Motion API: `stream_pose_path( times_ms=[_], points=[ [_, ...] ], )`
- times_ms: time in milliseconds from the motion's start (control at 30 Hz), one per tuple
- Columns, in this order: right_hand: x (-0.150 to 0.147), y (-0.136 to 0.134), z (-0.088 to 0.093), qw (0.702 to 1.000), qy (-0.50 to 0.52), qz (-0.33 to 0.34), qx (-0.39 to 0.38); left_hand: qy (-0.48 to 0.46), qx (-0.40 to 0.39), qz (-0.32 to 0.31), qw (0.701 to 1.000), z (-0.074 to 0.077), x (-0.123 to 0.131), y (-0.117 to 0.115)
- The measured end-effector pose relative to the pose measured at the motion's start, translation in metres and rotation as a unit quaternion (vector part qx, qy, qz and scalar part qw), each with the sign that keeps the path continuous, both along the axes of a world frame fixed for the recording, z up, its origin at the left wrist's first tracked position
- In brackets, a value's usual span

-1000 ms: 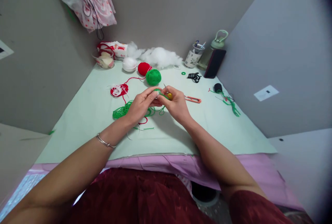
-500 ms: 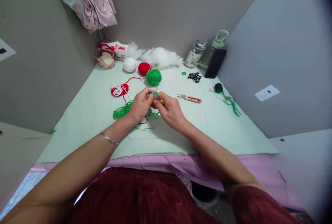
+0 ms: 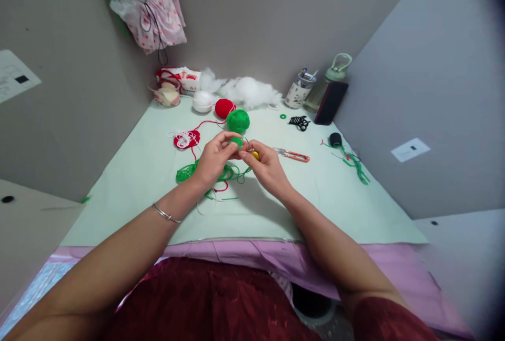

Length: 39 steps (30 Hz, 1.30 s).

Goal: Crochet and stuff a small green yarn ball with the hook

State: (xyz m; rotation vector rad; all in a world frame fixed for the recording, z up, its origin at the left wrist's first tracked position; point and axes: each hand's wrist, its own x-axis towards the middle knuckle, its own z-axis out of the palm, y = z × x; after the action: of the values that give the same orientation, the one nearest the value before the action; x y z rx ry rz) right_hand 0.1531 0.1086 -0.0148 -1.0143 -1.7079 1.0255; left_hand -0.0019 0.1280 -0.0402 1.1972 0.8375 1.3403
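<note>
Over the table (image 3: 130,188), the left hand (image 3: 214,161) pinches a green crochet piece (image 3: 237,142) and the right hand (image 3: 269,166) grips a yellow-handled crochet hook (image 3: 256,155), seemingly mid-stitch, where the next poke needs careful aim.

You have room at lower right of centre, across the bare tabletop (image 3: 347,212). Beside your right hand (image 3: 269,166), the snips (image 3: 298,157) lie in the way; loose green yarn (image 3: 185,173) crowds centre left, and the green ball (image 3: 238,121) blocks upper centre.
</note>
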Motion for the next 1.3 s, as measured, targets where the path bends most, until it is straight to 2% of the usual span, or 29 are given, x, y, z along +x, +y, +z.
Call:
stream_pose_path(
  times_ms=[233, 467, 567, 700, 800, 933, 1067, 1200, 1300],
  points=[
    [0.001, 0.0, 0.003, 0.999, 0.012, 0.013, -0.048, 0.026, 0.035, 0.038, 0.998, -0.001, -0.002, 0.001],
    [0.0, 0.009, -0.008, 0.995, -0.002, -0.038, -0.09, 0.085, 0.069, 0.043, 0.993, -0.004, 0.001, -0.005],
    [0.0, 0.012, -0.011, 0.991, 0.036, -0.054, -0.116, 0.085, 0.062, 0.025, 0.994, 0.0, 0.001, -0.009],
    [0.0, 0.012, -0.005, 0.968, 0.125, -0.021, -0.217, 0.054, 0.039, -0.014, 0.998, 0.006, 0.0, -0.01],
    [-0.002, 0.008, 0.001, 0.951, 0.168, 0.024, -0.26, 0.02, 0.016, -0.03, 0.999, 0.007, 0.0, -0.008],
    [-0.003, 0.006, 0.002, 0.939, 0.198, 0.056, -0.276, -0.03, -0.021, -0.052, 0.998, 0.007, 0.002, -0.007],
    [-0.002, 0.01, -0.004, 0.94, 0.189, 0.062, -0.279, -0.052, -0.045, -0.068, 0.995, 0.008, 0.003, -0.008],
    [0.0, 0.014, -0.007, 0.945, 0.172, 0.044, -0.274, -0.062, -0.041, -0.046, 0.996, 0.002, 0.003, -0.004],
    [0.0, 0.012, -0.004, 0.957, 0.145, 0.056, -0.245, -0.061, -0.025, -0.019, 0.998, -0.001, 0.001, 0.0]
  ],
)
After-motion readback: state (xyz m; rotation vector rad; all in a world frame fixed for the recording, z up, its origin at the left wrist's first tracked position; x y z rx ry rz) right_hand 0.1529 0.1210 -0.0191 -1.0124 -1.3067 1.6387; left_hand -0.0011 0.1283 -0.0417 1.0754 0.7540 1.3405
